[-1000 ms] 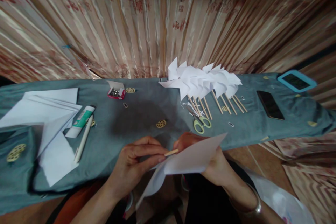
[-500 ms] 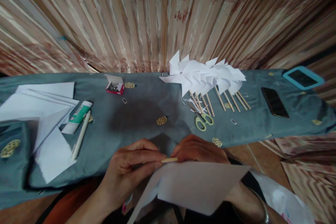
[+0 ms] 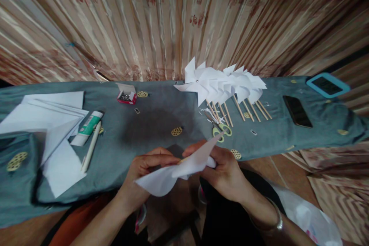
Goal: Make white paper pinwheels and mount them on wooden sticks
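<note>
Near the table's front edge, a white paper pinwheel (image 3: 164, 180) is held between my two hands, its blades tilted and turned partly edge-on. My left hand (image 3: 148, 167) is closed at its left side, fingers pinched by the wooden stick (image 3: 182, 160), of which only a short bit shows. My right hand (image 3: 223, 165) closes round the pinwheel from the right, with paper covering part of the fingers. Beyond them lies a row of white paper pinwheels (image 3: 219, 82) on wooden sticks. Green-handled scissors (image 3: 218, 132) rest by those sticks.
At the left are white paper sheets (image 3: 57, 103), a green and white glue tube (image 3: 88, 125) and a white pen (image 3: 91, 148). A small red box (image 3: 127, 96) of metal pins stands open at the back. A black phone (image 3: 297, 111) and a blue-framed tablet (image 3: 328, 84) lie right.
The pinwheel in my hands has turned, so its broad paper face now shows as narrower, tilted blades. My right hand has rotated, with more of its back and wrist visible.
</note>
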Available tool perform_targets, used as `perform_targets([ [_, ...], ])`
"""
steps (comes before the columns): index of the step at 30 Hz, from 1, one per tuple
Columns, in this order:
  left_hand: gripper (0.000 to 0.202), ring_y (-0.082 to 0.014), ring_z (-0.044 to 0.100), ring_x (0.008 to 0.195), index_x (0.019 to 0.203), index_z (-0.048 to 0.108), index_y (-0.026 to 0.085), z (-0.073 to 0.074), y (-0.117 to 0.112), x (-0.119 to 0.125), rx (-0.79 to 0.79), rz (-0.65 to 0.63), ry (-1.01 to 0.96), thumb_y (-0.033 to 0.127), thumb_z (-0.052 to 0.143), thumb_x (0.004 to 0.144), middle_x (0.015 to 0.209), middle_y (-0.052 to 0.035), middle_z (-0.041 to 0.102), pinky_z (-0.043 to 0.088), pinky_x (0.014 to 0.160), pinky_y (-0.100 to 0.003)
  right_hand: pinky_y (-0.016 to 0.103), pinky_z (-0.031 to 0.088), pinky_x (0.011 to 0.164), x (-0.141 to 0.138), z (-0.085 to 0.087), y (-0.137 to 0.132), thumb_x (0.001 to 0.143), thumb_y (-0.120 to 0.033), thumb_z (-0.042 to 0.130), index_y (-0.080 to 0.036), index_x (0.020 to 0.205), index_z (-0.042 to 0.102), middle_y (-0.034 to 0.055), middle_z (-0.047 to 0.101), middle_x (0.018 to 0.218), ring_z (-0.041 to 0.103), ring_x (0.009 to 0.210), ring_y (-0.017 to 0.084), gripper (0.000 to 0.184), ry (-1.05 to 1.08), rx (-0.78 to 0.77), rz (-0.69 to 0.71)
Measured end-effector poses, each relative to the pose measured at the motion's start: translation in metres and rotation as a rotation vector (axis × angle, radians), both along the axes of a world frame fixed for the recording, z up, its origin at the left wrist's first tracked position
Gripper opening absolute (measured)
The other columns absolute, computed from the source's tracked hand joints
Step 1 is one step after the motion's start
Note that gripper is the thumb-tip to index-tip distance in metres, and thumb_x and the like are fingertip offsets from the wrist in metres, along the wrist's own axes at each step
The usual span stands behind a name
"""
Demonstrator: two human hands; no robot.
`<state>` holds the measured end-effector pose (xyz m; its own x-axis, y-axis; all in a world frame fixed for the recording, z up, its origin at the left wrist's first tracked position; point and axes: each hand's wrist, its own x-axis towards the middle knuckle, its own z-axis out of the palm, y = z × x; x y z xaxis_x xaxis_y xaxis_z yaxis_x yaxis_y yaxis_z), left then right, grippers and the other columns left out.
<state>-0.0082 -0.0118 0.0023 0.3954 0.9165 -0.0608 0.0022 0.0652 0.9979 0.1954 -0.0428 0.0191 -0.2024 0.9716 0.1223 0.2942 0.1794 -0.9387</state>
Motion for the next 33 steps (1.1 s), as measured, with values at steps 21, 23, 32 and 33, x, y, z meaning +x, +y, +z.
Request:
perform_targets([
  [21,0.009,-0.0165,0.057,0.054,0.054,0.068,0.015,-0.022,-0.008,0.009,-0.281,0.296,0.018,0.023,0.072,0.052,0.053,-0.0014,0.066,0.044,0.056,-0.026,0.021,0.038,0.054,-0.002,-0.002,0.054,0.066,-0.043,0.074,-0.014,0.075,0.062,-0.003,0.058,0.065,0.049,0.058,0.01,0.032,0.012,-0.403,0.209],
  [23,0.011,-0.0152,0.055,0.051,0.052,0.067,0.014,-0.022,-0.009,0.004,-0.306,0.306,-0.001,0.023,0.072,0.052,0.051,-0.0009,0.063,0.041,0.053,-0.025,0.021,0.037,0.054,-0.007,0.008,0.062,0.064,-0.037,0.077,-0.015,0.069,0.061,-0.004,0.057,0.062,0.048,0.058,0.01,0.028,-0.062,-0.433,0.215],
  [32,0.038,-0.0102,0.05,0.05,0.068,0.073,0.012,-0.018,-0.051,-0.013,-0.469,0.334,-0.139,0.043,0.083,0.048,0.06,-0.0037,0.065,0.038,0.05,-0.022,0.024,0.047,0.066,-0.023,0.023,0.077,0.07,-0.028,0.073,-0.016,0.075,0.066,0.0005,0.07,0.079,0.062,0.074,0.016,0.015,-0.296,-0.477,0.273],
  [33,0.04,-0.0094,0.049,0.047,0.068,0.073,0.012,-0.021,-0.058,-0.014,-0.498,0.328,-0.144,0.045,0.083,0.048,0.058,-0.0032,0.064,0.036,0.048,-0.022,0.024,0.047,0.066,-0.024,0.021,0.078,0.07,-0.027,0.073,-0.016,0.076,0.066,0.0008,0.07,0.079,0.063,0.074,0.016,0.014,-0.32,-0.475,0.283],
])
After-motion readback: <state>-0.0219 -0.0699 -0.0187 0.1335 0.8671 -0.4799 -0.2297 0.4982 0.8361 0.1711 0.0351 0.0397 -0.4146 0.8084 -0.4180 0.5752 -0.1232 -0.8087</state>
